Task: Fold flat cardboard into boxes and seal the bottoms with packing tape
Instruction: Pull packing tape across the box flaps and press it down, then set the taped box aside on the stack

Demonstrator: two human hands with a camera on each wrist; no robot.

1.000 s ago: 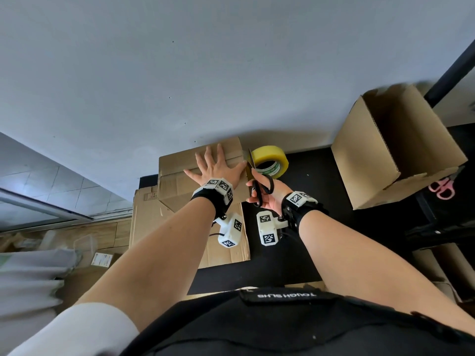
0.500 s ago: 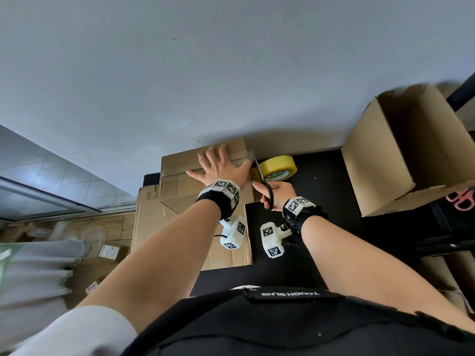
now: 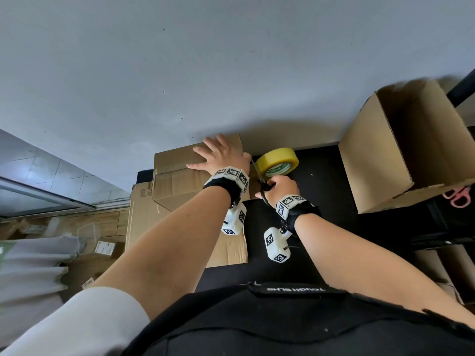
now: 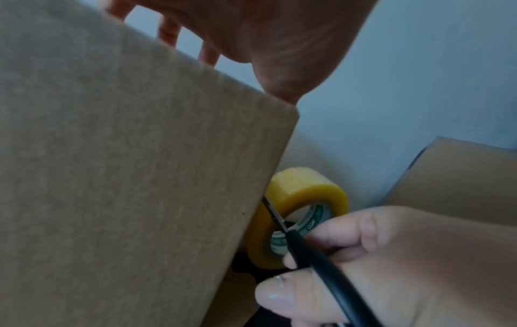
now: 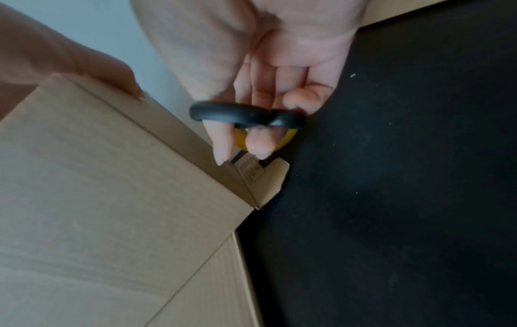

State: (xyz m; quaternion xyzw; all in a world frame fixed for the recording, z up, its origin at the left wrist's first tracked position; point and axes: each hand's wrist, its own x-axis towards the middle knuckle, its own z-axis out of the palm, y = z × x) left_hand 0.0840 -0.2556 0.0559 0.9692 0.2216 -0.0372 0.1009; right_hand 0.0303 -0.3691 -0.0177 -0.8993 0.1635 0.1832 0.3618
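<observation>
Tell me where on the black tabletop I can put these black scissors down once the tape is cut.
Best patch: bare black tabletop between the yellow roll of packing tape and the open cardboard box lying on its side. A second patch lies nearer the body, right of the flat cardboard sheets. Crowded: where the right hand works the black-handled scissors beside the closed cardboard box under the left hand.

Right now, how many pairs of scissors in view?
2: black-handled scissors in the right hand beside the yellow tape roll; pink-handled scissors at the far right edge, partly hidden.
</observation>
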